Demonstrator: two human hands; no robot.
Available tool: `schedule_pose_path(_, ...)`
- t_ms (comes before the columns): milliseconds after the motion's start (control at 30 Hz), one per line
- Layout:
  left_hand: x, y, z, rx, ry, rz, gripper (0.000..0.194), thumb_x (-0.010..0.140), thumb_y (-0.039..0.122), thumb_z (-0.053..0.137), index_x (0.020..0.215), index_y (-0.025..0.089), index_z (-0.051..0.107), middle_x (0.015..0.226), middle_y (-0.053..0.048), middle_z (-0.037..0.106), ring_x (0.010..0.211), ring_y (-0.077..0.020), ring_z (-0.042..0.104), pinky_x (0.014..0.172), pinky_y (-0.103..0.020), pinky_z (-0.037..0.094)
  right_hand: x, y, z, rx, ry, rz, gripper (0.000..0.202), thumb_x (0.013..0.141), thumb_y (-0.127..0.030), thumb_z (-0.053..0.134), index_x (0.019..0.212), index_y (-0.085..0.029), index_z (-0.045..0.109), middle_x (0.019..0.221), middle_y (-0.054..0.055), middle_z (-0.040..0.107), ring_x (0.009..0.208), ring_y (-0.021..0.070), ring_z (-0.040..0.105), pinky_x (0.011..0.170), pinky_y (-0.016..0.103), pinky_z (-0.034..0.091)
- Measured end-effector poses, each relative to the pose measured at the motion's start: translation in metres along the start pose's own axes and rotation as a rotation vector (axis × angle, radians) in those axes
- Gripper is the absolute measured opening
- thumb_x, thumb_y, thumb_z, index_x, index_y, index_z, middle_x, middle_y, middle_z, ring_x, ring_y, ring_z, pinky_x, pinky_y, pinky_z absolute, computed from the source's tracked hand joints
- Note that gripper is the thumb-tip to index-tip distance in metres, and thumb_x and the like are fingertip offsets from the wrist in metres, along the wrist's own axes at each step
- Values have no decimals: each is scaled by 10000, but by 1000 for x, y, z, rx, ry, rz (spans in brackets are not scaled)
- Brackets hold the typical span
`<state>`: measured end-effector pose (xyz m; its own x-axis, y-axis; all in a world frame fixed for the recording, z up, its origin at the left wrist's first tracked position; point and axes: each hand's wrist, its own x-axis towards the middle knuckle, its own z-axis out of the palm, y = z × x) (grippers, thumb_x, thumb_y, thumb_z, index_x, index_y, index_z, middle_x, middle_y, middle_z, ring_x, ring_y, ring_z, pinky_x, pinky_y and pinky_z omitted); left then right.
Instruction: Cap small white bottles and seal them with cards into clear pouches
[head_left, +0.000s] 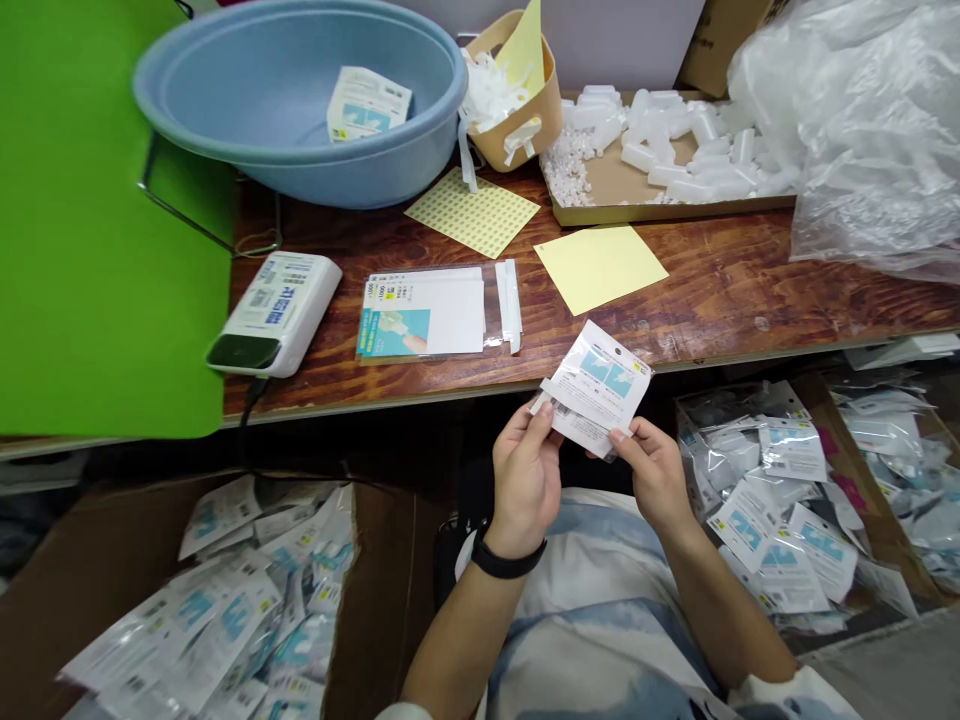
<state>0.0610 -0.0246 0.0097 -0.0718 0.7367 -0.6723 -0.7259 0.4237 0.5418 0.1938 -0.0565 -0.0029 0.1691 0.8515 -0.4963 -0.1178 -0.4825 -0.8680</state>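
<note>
A small clear packet with a printed white card [600, 380] is held between both hands, just off the table's front edge. My left hand [529, 460] pinches its lower left side, the thumb on top near a white strip. My right hand [654, 465] grips the lower right corner with thumb and fingers. Beyond the packet, a yellow sheet [600, 268] lies on the wooden table [720, 300]. To the left lie clear sleeves with printed cards [427, 312] and a folded white strip [508, 305]. A dotted yellow sticker sheet [472, 212] is behind them.
A blue basin [300, 170] holding a card stack, a tan basket [551, 110] and a cardboard tray [675, 212] of white bottles stand at the back. A white device [277, 310] with a cable is at left. Boxes of packets [247, 600] [787, 510] flank the lap.
</note>
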Motion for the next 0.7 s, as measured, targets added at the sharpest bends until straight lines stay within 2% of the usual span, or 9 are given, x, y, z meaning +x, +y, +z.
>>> schedule_pose_path(167,8,-2,0,-40,84,5,306,624,328,851,813,148,691,837,-18,721,808,-146,670,794,-280,515,-5,7,3,-2,-39,-8,295,752,-469,753,867,-200,714,835,51,756,778,197,689,737,330,567)
schedule_pose_path(333,9,-1,5,-92,155,49,301,565,306,876,715,157,661,732,11,705,703,-112,657,693,-233,515,-9,13,9,47,-64,23,329,753,-490,750,910,-202,722,870,54,764,786,190,699,755,331,572)
schedule_pose_path(433,6,2,4,-24,136,103,305,573,354,880,732,164,703,739,-11,728,679,-134,668,664,-251,532,-11,7,-4,-82,-155,79,344,761,-524,734,815,-185,711,758,54,752,699,196,697,716,347,578)
schedule_pose_path(467,4,4,2,14,117,124,299,592,372,873,751,168,723,768,-25,743,699,-149,681,679,-267,544,-11,1,-12,-167,-143,68,342,775,-525,721,771,-183,701,715,52,742,664,196,691,694,347,575)
schedule_pose_path(533,1,10,-3,111,37,163,264,663,389,839,804,181,761,875,-59,772,801,-194,713,748,-302,566,-12,-14,-27,-347,31,-67,295,823,-481,690,761,-193,689,692,44,732,649,193,684,683,341,564)
schedule_pose_path(600,-3,17,-7,268,-95,172,225,754,386,777,863,189,787,1001,-89,772,934,-237,717,833,-334,567,-12,-34,-36,-479,276,-346,180,869,-390,660,868,-213,695,793,50,741,750,201,693,754,357,553)
schedule_pose_path(633,-5,20,-8,361,-169,160,220,790,382,746,884,188,793,1038,-99,766,976,-252,713,863,-345,564,-11,-44,-38,-538,326,-493,139,875,-345,658,931,-222,693,880,63,741,834,213,693,813,378,544)
schedule_pose_path(667,-8,24,-8,451,-241,143,224,814,378,722,900,186,797,1058,-105,761,999,-263,710,884,-353,561,-10,-54,-36,-599,299,-614,150,869,-314,666,991,-229,686,964,78,732,919,229,682,868,401,530)
schedule_pose_path(700,-10,28,-7,529,-306,124,228,827,373,707,913,183,798,1068,-107,758,1011,-270,708,900,-358,558,-9,-63,-33,-666,195,-692,190,860,-300,676,1037,-232,676,1029,91,718,985,244,666,904,418,516)
